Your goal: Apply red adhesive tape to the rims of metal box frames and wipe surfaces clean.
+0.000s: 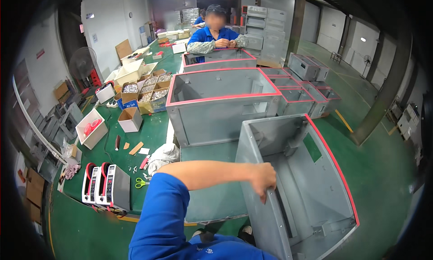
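My left hand (264,180) reaches across to the right, its fingers wrapped over the near-left rim of a grey sheet-metal cabinet (259,210). This cabinet is open-topped and stands askew at the right end of the work surface. Red strip (336,163) runs along its far-right edge, while the rim under my hand shows bare metal. Inside are brackets and a green rectangle (312,147) on the wall. My right hand does not show. Beyond it sits another grey cabinet (221,120) with red strip round its top edges.
A co-worker (218,36) stands behind a further cabinet (221,61). On the green table at left are two tape dispensers (112,188), green scissors (140,183), a white cloth (163,157), and boxes of small parts (155,105). More cabinets (295,102) stand at right; a pillar (383,93) rises beyond.
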A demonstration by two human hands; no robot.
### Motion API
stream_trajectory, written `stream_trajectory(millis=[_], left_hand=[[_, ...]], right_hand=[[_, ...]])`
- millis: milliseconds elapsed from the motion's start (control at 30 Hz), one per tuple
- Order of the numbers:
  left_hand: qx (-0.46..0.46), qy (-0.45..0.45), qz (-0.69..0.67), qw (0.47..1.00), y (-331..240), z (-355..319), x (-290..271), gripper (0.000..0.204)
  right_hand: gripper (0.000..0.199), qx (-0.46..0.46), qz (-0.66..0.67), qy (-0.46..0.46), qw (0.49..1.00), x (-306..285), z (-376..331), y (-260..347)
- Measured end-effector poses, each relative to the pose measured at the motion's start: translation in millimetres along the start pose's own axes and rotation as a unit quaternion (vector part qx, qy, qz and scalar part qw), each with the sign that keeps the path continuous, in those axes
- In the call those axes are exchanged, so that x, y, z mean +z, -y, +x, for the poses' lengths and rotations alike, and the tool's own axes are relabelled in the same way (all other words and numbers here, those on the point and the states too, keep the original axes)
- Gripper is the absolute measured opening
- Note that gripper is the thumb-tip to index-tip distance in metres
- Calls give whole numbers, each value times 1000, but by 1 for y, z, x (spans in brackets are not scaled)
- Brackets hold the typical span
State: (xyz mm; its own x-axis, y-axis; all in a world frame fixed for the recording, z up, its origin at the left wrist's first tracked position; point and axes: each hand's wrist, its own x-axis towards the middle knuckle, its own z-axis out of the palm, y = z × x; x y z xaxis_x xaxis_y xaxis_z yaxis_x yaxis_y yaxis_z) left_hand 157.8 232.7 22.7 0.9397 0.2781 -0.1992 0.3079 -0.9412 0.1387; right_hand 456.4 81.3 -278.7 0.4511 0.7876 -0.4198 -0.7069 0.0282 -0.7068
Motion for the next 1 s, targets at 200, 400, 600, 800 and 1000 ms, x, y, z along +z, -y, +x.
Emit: stream_trajectory(millis=[200, 400, 600, 800, 1000], left_hand=[[-98, -9, -25, 995, -47, 10, 9, 43], [-215, 1, -73, 974, -100, 4, 23, 42], [-324, -21, -118, 939, -134, 0, 31, 52], [-397, -72, -128, 906, -143, -4, 39, 50], [-467, -37, -138, 873, -134, -4, 29, 47]], right_hand=[[60, 12, -34, 32, 999, -3, 62, 31], [59, 15, -60, 62, 996, -8, 99, 45], [59, 20, -76, 91, 993, -6, 132, 51], [58, 13, -95, 106, 990, -5, 164, 51], [58, 9, -116, 110, 987, -7, 191, 44]])
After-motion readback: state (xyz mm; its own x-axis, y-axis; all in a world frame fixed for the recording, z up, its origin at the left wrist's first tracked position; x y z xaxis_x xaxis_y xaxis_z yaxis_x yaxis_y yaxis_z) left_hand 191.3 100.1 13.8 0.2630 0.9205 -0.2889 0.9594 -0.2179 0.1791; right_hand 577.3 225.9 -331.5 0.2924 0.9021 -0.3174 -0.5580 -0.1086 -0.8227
